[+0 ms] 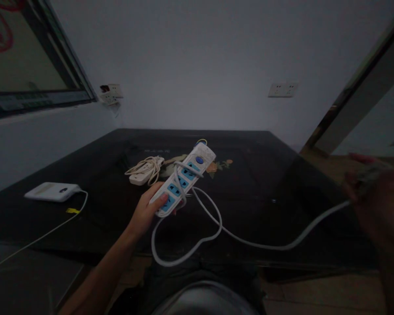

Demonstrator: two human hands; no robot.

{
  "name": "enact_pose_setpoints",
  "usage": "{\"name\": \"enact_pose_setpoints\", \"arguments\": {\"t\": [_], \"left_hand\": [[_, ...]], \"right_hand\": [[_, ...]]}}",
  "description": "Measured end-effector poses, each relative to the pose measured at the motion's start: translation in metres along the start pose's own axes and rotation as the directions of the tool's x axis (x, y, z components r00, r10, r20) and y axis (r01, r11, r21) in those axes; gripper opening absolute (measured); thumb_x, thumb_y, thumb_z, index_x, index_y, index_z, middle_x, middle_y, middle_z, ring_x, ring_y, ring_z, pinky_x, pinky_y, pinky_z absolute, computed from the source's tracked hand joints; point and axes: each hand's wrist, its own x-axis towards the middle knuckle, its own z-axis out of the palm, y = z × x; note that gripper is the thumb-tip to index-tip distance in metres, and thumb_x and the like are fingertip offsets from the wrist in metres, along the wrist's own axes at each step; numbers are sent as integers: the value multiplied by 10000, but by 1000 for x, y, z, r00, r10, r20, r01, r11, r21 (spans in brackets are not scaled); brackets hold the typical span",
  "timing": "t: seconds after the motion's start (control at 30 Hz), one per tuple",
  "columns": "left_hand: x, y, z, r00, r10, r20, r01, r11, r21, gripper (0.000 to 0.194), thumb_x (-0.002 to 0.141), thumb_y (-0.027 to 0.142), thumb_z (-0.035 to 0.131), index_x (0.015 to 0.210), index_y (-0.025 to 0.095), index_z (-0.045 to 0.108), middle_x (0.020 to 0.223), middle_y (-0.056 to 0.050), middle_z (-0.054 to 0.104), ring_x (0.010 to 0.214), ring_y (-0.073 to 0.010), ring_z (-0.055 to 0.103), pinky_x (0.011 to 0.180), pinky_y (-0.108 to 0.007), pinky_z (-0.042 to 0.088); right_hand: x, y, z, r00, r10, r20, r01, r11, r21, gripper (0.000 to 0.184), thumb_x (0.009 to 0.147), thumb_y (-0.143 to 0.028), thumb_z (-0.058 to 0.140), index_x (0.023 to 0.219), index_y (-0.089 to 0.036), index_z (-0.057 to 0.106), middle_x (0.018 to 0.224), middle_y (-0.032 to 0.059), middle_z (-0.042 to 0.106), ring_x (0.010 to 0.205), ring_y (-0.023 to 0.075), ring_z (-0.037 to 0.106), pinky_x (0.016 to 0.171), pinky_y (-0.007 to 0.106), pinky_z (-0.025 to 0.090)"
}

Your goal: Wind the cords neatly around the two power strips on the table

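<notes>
In the head view, my left hand [148, 204] is closed round the lower end of a white power strip [201, 154] with blue sockets and a blue switch. The strip is tilted above the dark table. Its white cord [180, 264] wraps partly round the strip, hangs in a loop at the front and runs off to the right. My right hand [377, 197], blurred at the far right, is closed on the cord's end, a greyish piece too smeared to make out, likely the plug end. Behind the strip lies a second power strip [139, 178] wound in its own beige cord.
A white box-like device [52, 191] with a thin cable [36, 239] and yellow tag [72, 211] lies on the left of the dark table [249, 183]. Wall sockets [283, 89] are on the back wall, more [113, 92] at the left corner by a window.
</notes>
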Motion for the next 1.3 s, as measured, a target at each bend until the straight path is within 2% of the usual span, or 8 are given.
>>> {"name": "enact_pose_setpoints", "arguments": {"t": [0.13, 0.27, 0.43, 0.57, 0.67, 0.87, 0.97, 1.3], "left_hand": [[7, 1, 12, 999, -1, -41, -2, 997, -81, 317, 778, 438, 624, 944, 168, 624, 726, -36, 673, 542, -173, 600, 518, -255, 449], [12, 0, 19, 999, -13, -50, 6, 991, -132, 305, 786, 422, 619, 944, 160, 617, 762, -48, 677, 554, -169, 599, 527, -257, 452], [16, -1, 23, 998, -25, -50, 19, 992, -126, 300, 785, 422, 622, 916, 152, 616, 748, -43, 677, 558, -162, 603, 542, -249, 451], [19, -5, 21, 997, -32, -77, 19, 987, -163, 327, 784, 433, 623, 950, 151, 609, 788, -47, 684, 574, -166, 614, 558, -258, 471], [20, -8, 19, 996, -18, -84, 4, 987, -158, 325, 796, 425, 619, 971, 152, 600, 806, -47, 690, 571, -162, 614, 561, -257, 472], [10, -14, 24, 987, -53, -155, 24, 983, -183, 393, 762, 468, 634, 1002, 157, 611, 835, -58, 702, 623, -194, 641, 553, -259, 471], [2, -18, 26, 978, 3, -209, -38, 986, -162, 404, 771, 463, 628, 1053, 176, 601, 931, -68, 701, 759, -228, 657, 631, -273, 493], [-16, -30, 7, 997, 65, -43, -63, 997, 40, 430, 751, 465, 638, 1067, 182, 569, 877, -85, 696, 698, -255, 650, 632, -312, 502]], "right_hand": [[-39, -42, 43, 869, -2, 494, 51, 995, -87, 587, 591, -344, 813, 1136, -283, 601, 744, -22, 550, 574, 103, 504, 495, 216, 426], [-73, -69, 80, 441, -38, 897, 40, 999, 22, 166, 820, -228, 601, 984, -241, 622, 754, -18, 618, 625, 104, 580, 547, 195, 462], [-110, -73, 120, -17, -156, 988, 155, 975, 157, 175, 773, -175, 658, 947, -194, 649, 1086, 58, 664, 1011, 189, 610, 884, 305, 457], [-128, -59, 138, -180, -133, 975, 250, 952, 176, 159, 723, -172, 699, 881, -173, 683, 1128, 80, 646, 1069, 238, 573, 927, 378, 417], [-128, -55, 141, -117, -197, 974, 2, 980, 198, 178, 761, -147, 666, 934, -167, 700, 937, 43, 657, 892, 158, 602, 814, 289, 457], [-109, -48, 137, 371, -65, 927, -500, 826, 258, 205, 742, -296, 722, 935, -225, 721, 802, 6, 578, 705, 110, 519, 667, 245, 451], [-101, -38, 137, 533, 79, 843, -663, 658, 358, 276, 682, -305, 771, 948, -258, 716, 808, 7, 586, 755, 131, 543, 782, 311, 494], [-76, -36, 132, 660, 152, 736, -670, 562, 485, 264, 731, -237, 716, 991, -276, 692, 1029, 40, 616, 1024, 214, 547, 887, 525, 509]]}}
